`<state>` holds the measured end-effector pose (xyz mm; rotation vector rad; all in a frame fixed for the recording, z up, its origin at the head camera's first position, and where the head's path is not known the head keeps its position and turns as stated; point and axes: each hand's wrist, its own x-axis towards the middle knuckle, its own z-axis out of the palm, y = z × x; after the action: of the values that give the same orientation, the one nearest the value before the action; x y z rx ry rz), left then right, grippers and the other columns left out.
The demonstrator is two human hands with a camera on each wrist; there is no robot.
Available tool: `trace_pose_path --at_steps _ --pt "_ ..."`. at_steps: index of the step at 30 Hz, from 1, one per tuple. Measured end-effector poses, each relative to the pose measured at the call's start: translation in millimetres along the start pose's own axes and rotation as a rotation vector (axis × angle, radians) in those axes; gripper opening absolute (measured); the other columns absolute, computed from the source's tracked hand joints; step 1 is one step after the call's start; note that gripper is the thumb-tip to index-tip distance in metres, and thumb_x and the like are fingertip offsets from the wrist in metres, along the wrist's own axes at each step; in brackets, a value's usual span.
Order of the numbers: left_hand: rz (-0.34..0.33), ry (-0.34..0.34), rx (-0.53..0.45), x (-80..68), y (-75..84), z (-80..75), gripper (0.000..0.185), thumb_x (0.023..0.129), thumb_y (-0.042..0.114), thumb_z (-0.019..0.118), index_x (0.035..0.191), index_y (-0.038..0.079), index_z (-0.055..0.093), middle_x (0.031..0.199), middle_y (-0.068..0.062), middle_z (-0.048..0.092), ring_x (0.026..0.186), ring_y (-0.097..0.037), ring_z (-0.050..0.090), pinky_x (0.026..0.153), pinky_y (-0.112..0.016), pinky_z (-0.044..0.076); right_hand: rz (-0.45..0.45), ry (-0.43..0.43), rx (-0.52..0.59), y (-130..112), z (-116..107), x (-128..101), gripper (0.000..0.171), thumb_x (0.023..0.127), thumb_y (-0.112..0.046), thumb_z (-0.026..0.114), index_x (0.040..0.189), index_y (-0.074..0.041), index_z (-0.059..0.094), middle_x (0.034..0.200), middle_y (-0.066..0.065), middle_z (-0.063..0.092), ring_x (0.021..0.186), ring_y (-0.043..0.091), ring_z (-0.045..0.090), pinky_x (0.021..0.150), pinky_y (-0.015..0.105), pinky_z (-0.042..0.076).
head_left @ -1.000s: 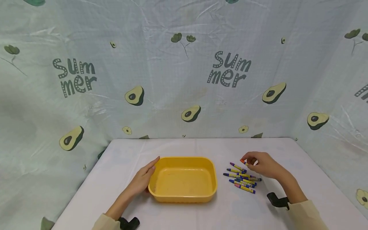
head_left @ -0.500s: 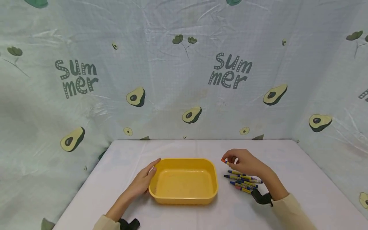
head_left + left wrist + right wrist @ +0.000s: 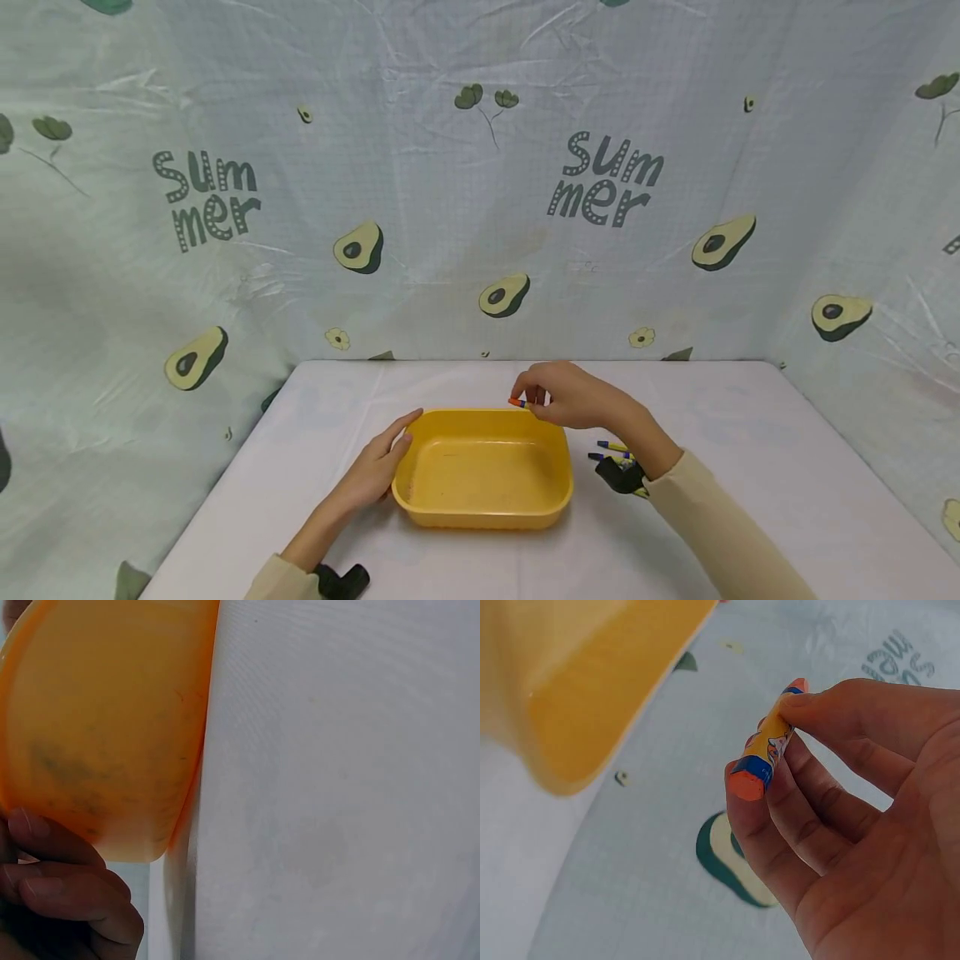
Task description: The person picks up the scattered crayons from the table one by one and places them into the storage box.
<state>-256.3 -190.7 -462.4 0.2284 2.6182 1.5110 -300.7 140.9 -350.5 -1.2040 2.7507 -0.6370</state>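
Note:
A yellow rectangular plastic tray point(image 3: 480, 522) stands on the table with nothing inside it. My left hand point(image 3: 372, 469) grips its left end, thumb at the rim; in the left wrist view, curled fingers point(image 3: 86, 900) lie against the tray's outer wall point(image 3: 112, 697). Over the tray's far right corner, my right hand point(image 3: 573, 396) pinches an orange crayon point(image 3: 517, 402) between thumb and fingers. Close up in the right wrist view, the crayon point(image 3: 771, 742) has a yellow wrapper with blue bands and orange ends.
Several more crayons point(image 3: 613, 447) lie right of the tray, partly hidden behind the right forearm and its black wrist mount point(image 3: 621, 476). A white cloth covers the table point(image 3: 457, 567). Behind it hangs a curtain point(image 3: 427, 192) printed with avocados.
My right hand has carried the orange crayon left, from above the crayon pile to over the tray's far right corner. The left hand stays on the tray's left end.

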Motion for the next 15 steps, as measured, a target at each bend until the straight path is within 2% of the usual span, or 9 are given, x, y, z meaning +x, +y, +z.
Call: trace_pose_path --at_steps 6,7,10,12,15 --pt "0.002 -0.001 0.003 -0.2 0.0 0.5 0.046 0.113 0.024 0.04 0.16 0.024 0.041 0.143 -0.018 0.055 0.047 -0.014 0.042 0.045 -0.028 0.042 -0.007 -0.087 -0.032 -12.7 5.9 26.8 0.023 0.094 -0.005 0.064 0.114 -0.01 0.075 0.092 -0.006 0.067 0.085 0.011 0.058 0.079 0.025 0.053" --pt "0.004 0.003 0.014 -0.2 -0.2 0.6 0.046 0.113 0.024 0.041 0.16 0.024 0.041 0.145 -0.017 0.055 0.052 -0.012 0.045 0.049 -0.026 0.044 -0.012 -0.099 -0.028 -12.9 8.5 31.1 0.023 0.095 -0.005 0.064 0.115 -0.01 0.075 0.092 -0.006 0.067 0.085 0.011 0.058 0.079 0.025 0.053" --pt "0.009 0.0 0.018 -0.7 -0.8 0.3 0.046 0.113 0.024 0.041 0.16 0.024 0.041 0.147 -0.016 0.054 0.054 -0.012 0.045 0.051 -0.025 0.045 -0.029 -0.13 -0.012 -13.8 17.7 44.1 0.023 0.095 -0.006 0.066 0.115 -0.011 0.075 0.092 -0.005 0.067 0.084 0.011 0.058 0.08 0.025 0.053" --pt "0.008 -0.002 0.011 -1.0 -0.7 0.0 0.046 0.113 0.025 0.041 0.16 0.025 0.041 0.147 -0.016 0.053 0.053 -0.011 0.045 0.051 -0.026 0.045 -0.038 -0.153 0.012 -15.3 24.1 52.8 0.023 0.095 -0.006 0.067 0.115 -0.012 0.075 0.093 -0.003 0.068 0.084 0.011 0.058 0.079 0.024 0.053" --pt "0.002 -0.008 -0.009 -1.0 -0.7 -0.3 0.046 0.113 0.026 0.041 0.16 0.026 0.041 0.144 -0.018 0.054 0.047 -0.013 0.041 0.046 -0.027 0.043 -0.029 -0.195 0.109 -17.3 35.9 64.7 0.023 0.096 -0.006 0.068 0.117 -0.013 0.074 0.095 -0.001 0.067 0.083 0.011 0.058 0.074 0.022 0.054"
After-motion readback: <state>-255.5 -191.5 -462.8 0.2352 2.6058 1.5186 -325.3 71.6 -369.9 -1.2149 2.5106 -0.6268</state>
